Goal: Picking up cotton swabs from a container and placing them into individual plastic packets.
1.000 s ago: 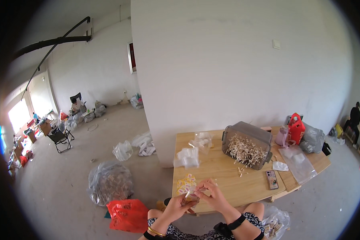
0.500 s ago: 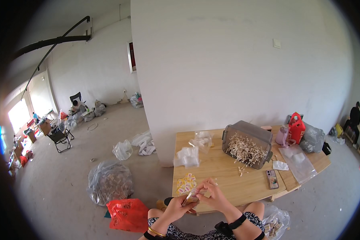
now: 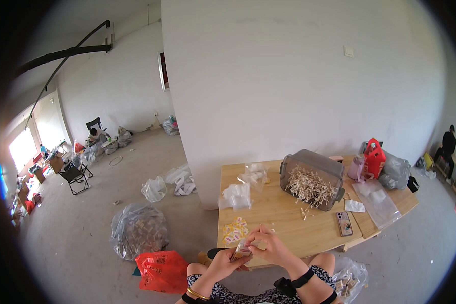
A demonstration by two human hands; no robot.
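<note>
From where I stand, the left hand (image 3: 223, 264) has its grip closed round a small clear packet (image 3: 242, 251), which slants up between thumb and fingers. The right hand (image 3: 271, 249) comes over the packet's upper end, its fingertips bunched close there and covering part of it; I can't tell whether they pinch the edge. Both are over the near edge of the bench (image 3: 289, 242).

Just beyond the left grip lie scattered yellow-and-white slips (image 3: 235, 230), and farther off, past them, a pile of clear bags (image 3: 236, 196). Ahead and to the right of the grips, a grey tub (image 3: 309, 159) lies on its side, white-tipped sticks (image 3: 309, 187) spilling from its mouth. Well right of the right grip rests a phone (image 3: 344, 223). Down on the floor, left of the left grip, sits a red plastic bag (image 3: 161, 272).
</note>
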